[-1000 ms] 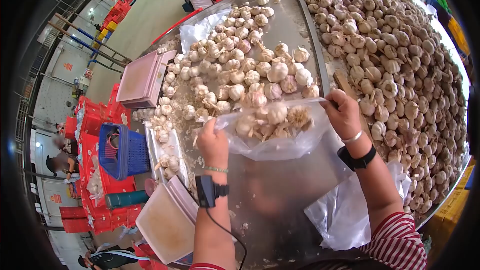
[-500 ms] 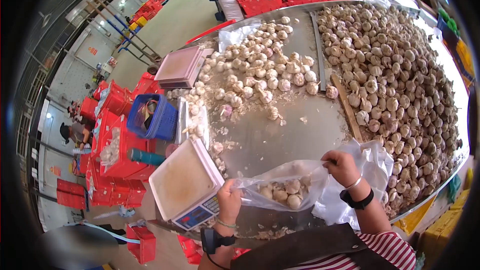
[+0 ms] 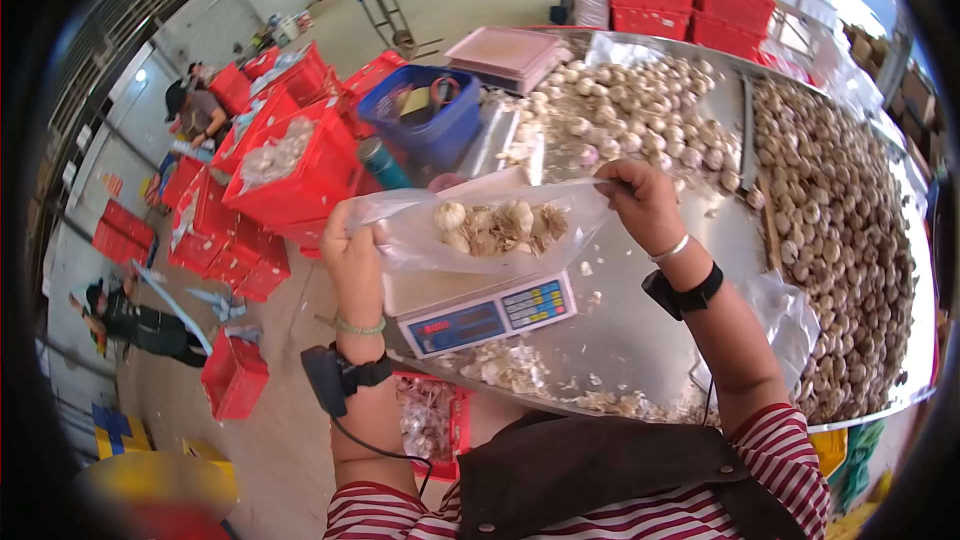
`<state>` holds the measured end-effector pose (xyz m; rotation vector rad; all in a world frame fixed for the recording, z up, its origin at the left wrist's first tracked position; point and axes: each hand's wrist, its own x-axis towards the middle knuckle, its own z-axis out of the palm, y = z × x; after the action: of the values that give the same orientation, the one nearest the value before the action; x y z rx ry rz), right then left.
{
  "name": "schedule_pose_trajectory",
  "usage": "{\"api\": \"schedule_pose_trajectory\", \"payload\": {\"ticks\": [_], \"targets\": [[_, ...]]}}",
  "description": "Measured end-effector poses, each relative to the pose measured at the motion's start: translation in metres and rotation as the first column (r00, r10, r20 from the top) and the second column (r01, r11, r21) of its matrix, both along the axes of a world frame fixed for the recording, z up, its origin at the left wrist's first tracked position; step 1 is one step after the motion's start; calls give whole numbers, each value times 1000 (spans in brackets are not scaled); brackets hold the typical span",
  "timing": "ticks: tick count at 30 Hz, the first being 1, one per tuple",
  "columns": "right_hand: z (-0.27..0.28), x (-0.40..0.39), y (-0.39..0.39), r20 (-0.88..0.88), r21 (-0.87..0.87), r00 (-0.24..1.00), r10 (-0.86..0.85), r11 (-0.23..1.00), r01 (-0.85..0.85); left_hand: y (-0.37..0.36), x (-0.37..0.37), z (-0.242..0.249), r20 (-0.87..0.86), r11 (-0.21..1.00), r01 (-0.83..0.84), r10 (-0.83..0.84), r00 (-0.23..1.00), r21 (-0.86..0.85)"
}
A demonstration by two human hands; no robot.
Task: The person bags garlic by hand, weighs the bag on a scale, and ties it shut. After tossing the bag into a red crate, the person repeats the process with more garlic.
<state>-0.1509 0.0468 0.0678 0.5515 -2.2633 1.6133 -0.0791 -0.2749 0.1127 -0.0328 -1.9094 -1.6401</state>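
Observation:
A clear plastic bag (image 3: 405, 240) stretches sideways between my two hands, with several garlic bulbs (image 3: 515, 220) gathered in its middle. My left hand (image 3: 355, 245) has its fingers closed on the bag's left end. At the opposite end my right hand (image 3: 643, 205) pinches the plastic between thumb and fingers. Below the bag is a digital scale (image 3: 460, 327), its lit display and keypad facing me. The bag overlaps the weighing plate in this view and hides most of it.
Loose garlic (image 3: 650, 105) lies across the metal table (image 3: 650, 330), with a large heap (image 3: 840, 240) on the right. A second scale (image 3: 505, 50), a blue basket (image 3: 425, 135) and a teal bottle (image 3: 383, 162) stand beyond. Red crates (image 3: 300, 170) and other people (image 3: 195, 110) are at left.
Both hands have carried the garlic bag from the bare table to over the scale, holding its ends throughout. The camera view has swung left.

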Motion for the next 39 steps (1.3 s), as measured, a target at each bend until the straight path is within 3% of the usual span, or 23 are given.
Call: {"api": "schedule_pose_trajectory", "payload": {"ticks": [2,5,9,11,12,15,16,18,21,28,30,33,35,38,39], "targets": [[-20,-11,-33,-34,86,999,29,996,-26,-39,2,-21,71,996,85,-87,994,25],[-49,-22,-67,-89,208,996,22,978,-3,-77,10,-51,253,999,54,-54,966,7],[-58,-28,-86,58,352,998,-25,936,3,-103,20,-69,299,994,79,-98,949,77],[-38,-26,-98,-72,621,997,-14,782,55,-107,20,-65,297,978,177,-202,933,109],[-21,-20,-105,-49,658,999,-8,752,38,-109,19,-67,300,973,185,-218,929,137],[15,-1,-140,-356,561,930,96,817,130,-114,14,-72,323,970,183,-227,919,161],[26,7,-153,-341,576,934,111,809,114,-115,14,-72,315,960,219,-264,912,173],[38,21,-178,-295,533,911,289,841,-94,-115,14,-71,322,956,217,-272,907,197],[20,24,-203,-115,602,877,467,735,-312,-117,16,-72,336,947,228,-295,894,227],[-33,15,-215,24,820,939,343,531,-215,-127,12,-89,305,922,264,-348,887,282],[-44,15,-214,51,894,946,319,407,-185,-127,11,-89,308,918,272,-358,881,289],[-75,19,-214,-36,873,944,327,470,-130,-125,12,-89,286,899,304,-395,873,314],[-80,22,-215,-45,906,954,295,415,-86,-123,11,-91,253,878,335,-430,867,343],[-75,23,-211,-67,884,940,335,456,-100,-119,9,-86,252,851,350,-465,849,391],[-68,21,-207,-39,832,936,350,530,-163,-117,10,-84,248,850,360,-471,847,385]]}}
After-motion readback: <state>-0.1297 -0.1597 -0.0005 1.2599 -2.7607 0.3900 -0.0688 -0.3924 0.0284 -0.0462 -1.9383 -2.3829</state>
